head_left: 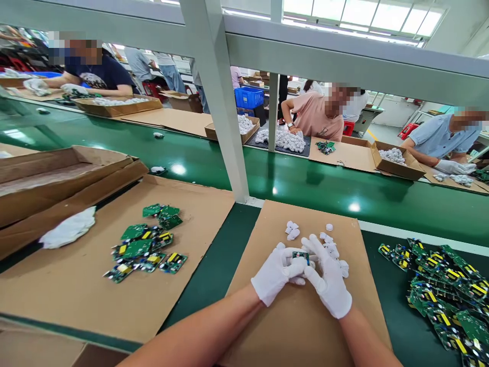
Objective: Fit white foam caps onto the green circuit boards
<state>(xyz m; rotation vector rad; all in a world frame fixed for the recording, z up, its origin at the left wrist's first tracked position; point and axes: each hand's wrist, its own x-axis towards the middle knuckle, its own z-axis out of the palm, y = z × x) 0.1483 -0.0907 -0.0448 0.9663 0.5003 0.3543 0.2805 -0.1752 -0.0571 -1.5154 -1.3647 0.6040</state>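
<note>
In white gloves, both my hands work over the cardboard sheet (263, 326) in front of me. My left hand (275, 272) is closed on a small green circuit board (300, 256), gripping it between thumb and fingers. At the board's right end, my right hand (325, 278) has its thumb and fingers curved around the edge; its grip is partly hidden. Small white pads (292, 230) lie in a cluster just beyond my left hand. More white pieces (331, 248) sit beside and behind my right hand.
Many circuit boards (439, 290) are heaped at the right, and a smaller pile (141, 247) is on the left cardboard. A white glove (69, 229) lies near a long cardboard box (69, 178). A metal post (217, 102) rises ahead, by the green conveyor (183, 163). Other people sit opposite.
</note>
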